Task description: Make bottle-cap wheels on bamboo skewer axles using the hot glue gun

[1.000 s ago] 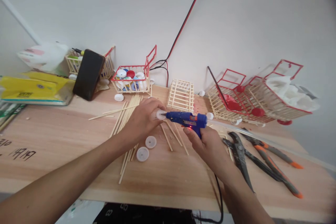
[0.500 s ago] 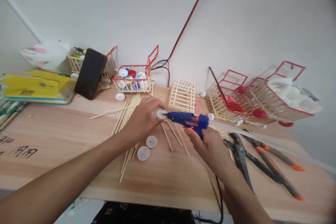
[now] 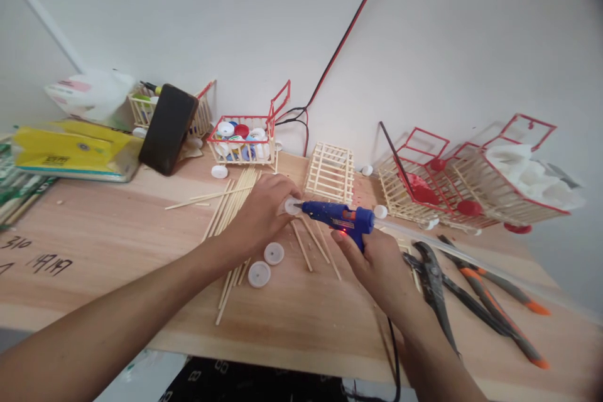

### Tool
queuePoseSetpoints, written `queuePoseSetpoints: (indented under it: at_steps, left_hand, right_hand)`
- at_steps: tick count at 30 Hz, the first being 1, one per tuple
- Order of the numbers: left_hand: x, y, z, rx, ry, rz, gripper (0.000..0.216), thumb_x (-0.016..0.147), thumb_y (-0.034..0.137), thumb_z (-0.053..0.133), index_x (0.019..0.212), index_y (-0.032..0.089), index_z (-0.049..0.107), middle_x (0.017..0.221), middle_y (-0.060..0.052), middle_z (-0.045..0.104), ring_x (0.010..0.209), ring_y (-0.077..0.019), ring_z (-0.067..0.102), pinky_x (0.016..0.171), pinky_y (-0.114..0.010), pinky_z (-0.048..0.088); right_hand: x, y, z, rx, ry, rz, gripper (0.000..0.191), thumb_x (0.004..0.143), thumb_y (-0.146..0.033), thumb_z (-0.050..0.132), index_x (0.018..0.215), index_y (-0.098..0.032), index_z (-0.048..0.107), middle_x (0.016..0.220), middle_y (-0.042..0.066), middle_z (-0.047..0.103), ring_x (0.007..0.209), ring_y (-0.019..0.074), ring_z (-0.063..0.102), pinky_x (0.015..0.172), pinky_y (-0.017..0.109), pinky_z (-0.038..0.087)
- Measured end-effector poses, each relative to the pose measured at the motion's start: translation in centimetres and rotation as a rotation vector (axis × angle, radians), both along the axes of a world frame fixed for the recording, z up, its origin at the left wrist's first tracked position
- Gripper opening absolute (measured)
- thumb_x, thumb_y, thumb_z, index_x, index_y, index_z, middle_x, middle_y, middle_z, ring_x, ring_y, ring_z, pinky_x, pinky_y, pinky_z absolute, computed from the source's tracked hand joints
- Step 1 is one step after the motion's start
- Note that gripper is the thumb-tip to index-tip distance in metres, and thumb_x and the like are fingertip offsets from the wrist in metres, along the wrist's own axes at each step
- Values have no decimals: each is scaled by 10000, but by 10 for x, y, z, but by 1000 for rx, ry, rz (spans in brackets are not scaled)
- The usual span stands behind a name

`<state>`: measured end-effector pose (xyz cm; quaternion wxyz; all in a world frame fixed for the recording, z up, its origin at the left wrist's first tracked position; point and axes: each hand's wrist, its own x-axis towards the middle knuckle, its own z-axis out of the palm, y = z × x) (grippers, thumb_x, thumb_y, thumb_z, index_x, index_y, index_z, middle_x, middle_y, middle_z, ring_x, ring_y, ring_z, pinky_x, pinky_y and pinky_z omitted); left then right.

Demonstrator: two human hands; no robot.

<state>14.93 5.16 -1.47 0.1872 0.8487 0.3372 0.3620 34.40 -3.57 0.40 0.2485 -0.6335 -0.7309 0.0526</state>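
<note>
My left hand (image 3: 264, 212) pinches a small white bottle cap (image 3: 291, 205) between thumb and fingers. In my right hand (image 3: 377, 264) is a blue hot glue gun (image 3: 336, 217), its red light lit and its nozzle tip at the cap; whether it touches I cannot tell. A clear glue stick (image 3: 409, 231) sticks out of its back. Below my left hand, two white caps (image 3: 274, 254) lie on the table. Thin wooden sticks (image 3: 226, 217) run partly under my left forearm, and a few more lie beneath the glue gun.
A plain stick frame (image 3: 330, 171) lies behind my hands. Stick baskets with red rims stand along the wall, one (image 3: 242, 149) full of bottle caps. Pliers (image 3: 436, 289) lie at right. A phone (image 3: 168, 130) leans at left beside a yellow packet (image 3: 78, 151). The gun's cable (image 3: 394, 352) hangs over the front edge.
The whole view has shifted slightly, with things sitting a little further right. My hands, the cap and the glue gun keep nearly the same pose.
</note>
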Motion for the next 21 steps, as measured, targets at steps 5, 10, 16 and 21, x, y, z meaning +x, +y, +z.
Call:
queuePoseSetpoints:
  at_steps: [5, 10, 16, 21]
  left_hand:
    - [-1, 1, -3, -2, 14, 7, 89, 800, 174, 607, 884, 182, 579, 965, -36, 617, 964, -206, 516, 879, -357, 394]
    - [-1, 2, -4, -17, 27, 15, 68, 805, 186, 597, 872, 184, 590, 958, -38, 621, 954, -207, 519, 881, -360, 397]
    - [-1, 2, -7, -12, 23, -3, 82, 804, 194, 605, 883, 189, 583, 963, -32, 620, 955, -205, 515, 878, -354, 399]
    - [-1, 1, -6, -26, 19, -4, 77, 802, 186, 604, 878, 191, 590, 954, -30, 623, 953, -205, 512, 876, -353, 398]
  right_hand:
    - [-1, -3, 1, -27, 5, 5, 345, 910, -411, 408, 883, -180, 663, 640, 57, 655, 635, 211, 613, 592, 278, 427]
    - [-3, -5, 4, -41, 17, 31, 358, 920, -406, 392, 929, -163, 655, 736, 71, 680, 691, 211, 619, 611, 279, 430]
    - [-3, -4, 2, -20, 15, 51, 372, 925, -412, 392, 997, -148, 644, 866, 104, 696, 793, 234, 630, 663, 299, 449]
    - [-3, -4, 0, -21, 5, 34, 406, 928, -428, 386, 1006, -128, 648, 816, 112, 692, 763, 239, 634, 660, 302, 454]
